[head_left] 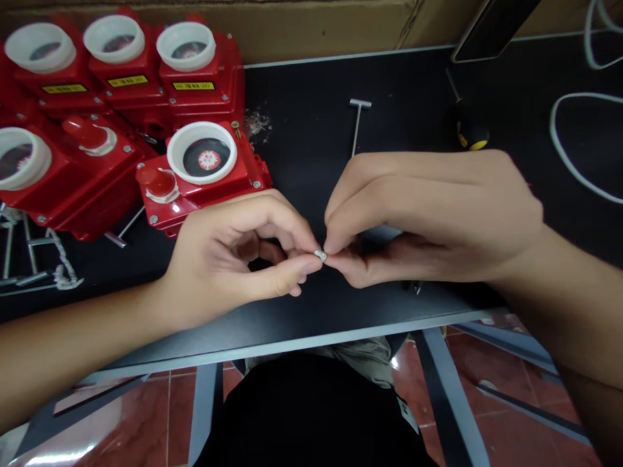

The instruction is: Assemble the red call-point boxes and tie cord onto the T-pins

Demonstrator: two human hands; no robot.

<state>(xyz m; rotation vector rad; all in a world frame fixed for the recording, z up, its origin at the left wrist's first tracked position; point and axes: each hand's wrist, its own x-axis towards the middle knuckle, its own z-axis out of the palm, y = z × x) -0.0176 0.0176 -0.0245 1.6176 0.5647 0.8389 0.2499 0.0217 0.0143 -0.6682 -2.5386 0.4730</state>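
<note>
Over the black table, my left hand [243, 250] pinches a tiny whitish-silver piece [320, 255] between thumb and forefinger. It is too small for me to name. The fingertips of my right hand [413, 220] are closed against the piece's other side, so both hands meet at it. Just behind my left hand is a red housing [209, 194] with a white threaded ring [202, 152] around a round dark window and a red knob [158, 181] at its left. Beyond my right hand lies a metal T-shaped rod [357, 123], its lower end hidden.
Several more red housings [195, 97] stand at the back left. Metal T-pieces and a twisted white strand [61, 259] lie at the left. A yellow-black screwdriver [470, 130], a white cable [557, 130] and a dark flat device [494, 29] are at the right. The table edge [311, 338] runs in front.
</note>
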